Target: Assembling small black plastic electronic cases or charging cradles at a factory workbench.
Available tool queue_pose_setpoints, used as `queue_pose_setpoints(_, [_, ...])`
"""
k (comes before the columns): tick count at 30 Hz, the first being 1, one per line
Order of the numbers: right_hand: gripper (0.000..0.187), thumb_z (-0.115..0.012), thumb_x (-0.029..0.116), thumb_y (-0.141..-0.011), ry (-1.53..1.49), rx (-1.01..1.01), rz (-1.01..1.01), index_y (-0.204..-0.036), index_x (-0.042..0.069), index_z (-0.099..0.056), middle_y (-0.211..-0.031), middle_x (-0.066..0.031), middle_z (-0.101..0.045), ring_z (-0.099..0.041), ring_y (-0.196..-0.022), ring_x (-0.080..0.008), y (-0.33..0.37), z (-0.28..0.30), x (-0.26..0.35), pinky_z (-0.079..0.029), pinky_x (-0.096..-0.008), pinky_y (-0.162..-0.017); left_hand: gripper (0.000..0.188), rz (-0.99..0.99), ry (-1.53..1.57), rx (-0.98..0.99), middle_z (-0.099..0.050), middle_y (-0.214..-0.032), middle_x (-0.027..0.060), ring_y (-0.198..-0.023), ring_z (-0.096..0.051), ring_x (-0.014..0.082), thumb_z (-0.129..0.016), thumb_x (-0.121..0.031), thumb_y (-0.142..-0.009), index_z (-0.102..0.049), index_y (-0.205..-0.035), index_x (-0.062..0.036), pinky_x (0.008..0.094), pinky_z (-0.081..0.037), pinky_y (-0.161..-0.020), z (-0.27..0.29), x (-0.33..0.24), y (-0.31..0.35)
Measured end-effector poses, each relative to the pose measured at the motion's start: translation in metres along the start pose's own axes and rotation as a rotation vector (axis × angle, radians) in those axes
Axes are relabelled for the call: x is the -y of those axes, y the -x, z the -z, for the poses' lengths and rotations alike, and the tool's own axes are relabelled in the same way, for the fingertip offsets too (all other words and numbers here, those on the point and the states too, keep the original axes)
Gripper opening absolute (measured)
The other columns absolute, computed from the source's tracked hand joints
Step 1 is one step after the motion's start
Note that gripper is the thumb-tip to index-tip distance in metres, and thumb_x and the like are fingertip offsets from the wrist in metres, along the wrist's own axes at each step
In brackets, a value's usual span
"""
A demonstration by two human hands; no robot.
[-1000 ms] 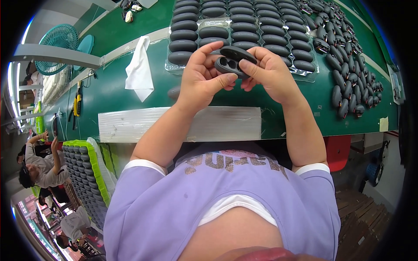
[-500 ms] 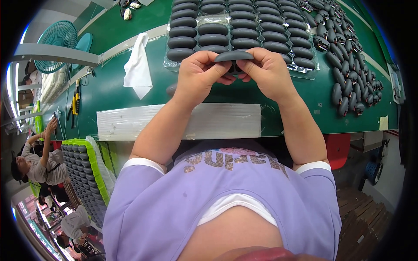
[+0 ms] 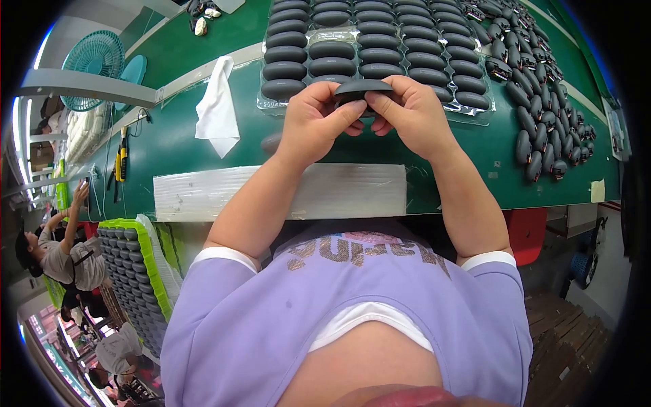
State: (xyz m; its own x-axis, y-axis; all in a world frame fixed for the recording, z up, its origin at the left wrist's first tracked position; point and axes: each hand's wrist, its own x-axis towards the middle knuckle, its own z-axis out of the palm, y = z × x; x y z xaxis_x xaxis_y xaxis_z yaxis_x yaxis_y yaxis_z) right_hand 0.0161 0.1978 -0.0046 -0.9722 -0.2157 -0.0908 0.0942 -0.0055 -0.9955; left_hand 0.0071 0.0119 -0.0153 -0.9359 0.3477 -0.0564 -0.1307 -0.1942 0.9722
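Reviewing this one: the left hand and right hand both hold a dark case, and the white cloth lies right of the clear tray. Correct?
Not quite: in the head view the white cloth lies left of the clear tray. The left hand and right hand do hold a dark case.

Dark grey oval plastic case [image 3: 363, 87]: smooth, satin. Clear rectangular plastic tray [image 3: 332, 34]: glossy. Smooth green desk [image 3: 166, 146]: faint sheen. White cloth [image 3: 218, 112]: matt.

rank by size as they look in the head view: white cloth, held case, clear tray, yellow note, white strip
1. clear tray
2. white strip
3. white cloth
4. held case
5. yellow note
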Motion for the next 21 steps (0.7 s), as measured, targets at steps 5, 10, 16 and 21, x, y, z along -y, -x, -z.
queue_pose_setpoints(5, [0.021,-0.064,0.019,-0.092,-0.078,-0.027,0.011,-0.102,0.001,-0.063,-0.084,-0.004,-0.064,-0.061,-0.068,-0.0092,-0.003,0.001,-0.004,-0.052,-0.0221,-0.06,0.03,-0.206,-0.042,0.003,-0.066,-0.088,0.0059,-0.074,-0.064,0.0107,-0.078,-0.003,-0.076,-0.062,-0.101,0.0005,0.0229,-0.055,-0.067,-0.004,0.009,-0.001])
queue_pose_setpoints(10, [0.028,-0.067,0.022,-0.09,0.01,0.005,0.252,-0.107,0.0,-0.064,-0.087,-0.004,-0.064,-0.062,-0.077,-0.0101,-0.005,0.009,-0.006,-0.053,-0.0233,-0.066,0.029,0.015,0.061,0.005,-0.066,-0.086,0.0061,-0.073,-0.064,0.0116,-0.078,-0.006,-0.077,-0.062,-0.1,0.0008,0.023,-0.055,-0.066,0.004,-0.001,-0.002])
queue_pose_setpoints(16, [0.026,-0.06,0.023,-0.095,-0.116,0.048,0.041,-0.106,0.0,-0.063,-0.086,-0.0047,-0.065,-0.061,-0.071,-0.0083,-0.006,0.01,-0.005,-0.051,-0.0215,-0.061,0.032,0.04,0.018,0.147,-0.066,-0.086,0.0057,-0.074,-0.064,0.0111,-0.076,-0.004,-0.078,-0.061,-0.105,0.0023,0.0231,-0.054,-0.063,0.006,-0.002,0.003])
queue_pose_setpoints(21, [0.025,-0.06,0.021,-0.094,0.116,0.072,0.143,-0.111,0.002,-0.063,-0.087,-0.0027,-0.065,-0.059,-0.069,-0.0063,-0.002,0.004,-0.001,-0.049,-0.0196,-0.059,0.038,0.033,-0.022,0.057,-0.065,-0.093,0.0061,-0.076,-0.063,0.0109,-0.074,-0.004,-0.08,-0.059,-0.114,-0.0002,0.0238,-0.056,-0.064,0.005,-0.002,0.003])
